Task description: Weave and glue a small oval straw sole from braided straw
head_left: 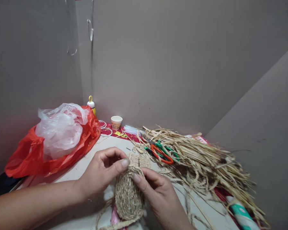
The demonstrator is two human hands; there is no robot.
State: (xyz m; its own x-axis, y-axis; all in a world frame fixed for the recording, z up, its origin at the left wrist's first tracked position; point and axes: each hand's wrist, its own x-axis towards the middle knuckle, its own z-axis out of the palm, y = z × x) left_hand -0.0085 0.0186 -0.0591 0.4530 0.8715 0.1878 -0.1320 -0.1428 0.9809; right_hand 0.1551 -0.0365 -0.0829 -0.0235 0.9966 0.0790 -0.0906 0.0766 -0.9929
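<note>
A round woven straw piece (129, 195) stands on edge between my hands over the white table (105, 145). My left hand (103, 172) pinches its upper rim from the left, thumb pressed on the weave. On the right side my right hand (158, 191) grips the same rim with thumb and fingers closed. A loose straw tail hangs from the bottom of the piece. Something pink shows just under it.
A pile of dry straw strips (201, 163) lies to the right, with red and green scissors (162, 152) on it. A red plastic bag (50, 153) holding a clear bag sits at left. A paper cup (116, 122), a small bottle (91, 104) and white rings stand by the grey wall.
</note>
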